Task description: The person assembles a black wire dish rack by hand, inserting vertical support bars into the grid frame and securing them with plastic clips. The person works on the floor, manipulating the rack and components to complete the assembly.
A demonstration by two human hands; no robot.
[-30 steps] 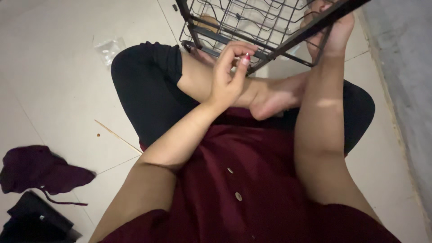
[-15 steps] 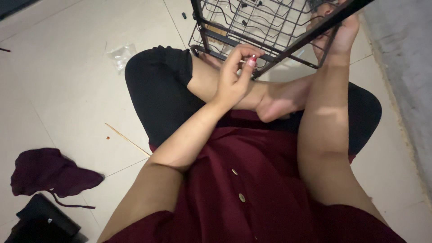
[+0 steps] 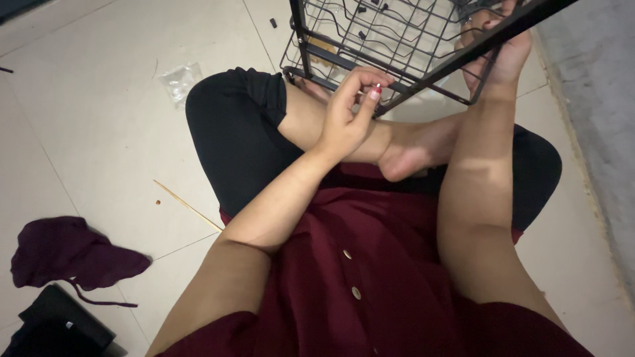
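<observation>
I sit cross-legged on a tiled floor with a black wire rack (image 3: 397,30) resting against my legs. My left hand (image 3: 347,112) is at the rack's lower bar, thumb and fingertips pinched together on something too small to make out. My right hand (image 3: 503,53) is raised and wraps a black metal bar (image 3: 529,18) of the rack at the top right. My bare foot (image 3: 417,152) lies just below the left hand.
A small clear plastic bag (image 3: 180,80) lies on the tiles to the left. A dark purple cloth (image 3: 63,254) and a black object (image 3: 56,324) sit at the lower left. A thin wooden stick (image 3: 188,206) lies by my knee. A grey wall (image 3: 595,99) runs along the right.
The view has shifted so the rack and both hands sit further right in the picture. My left hand stays pinched at the rack's lower bar and my right hand keeps its grip.
</observation>
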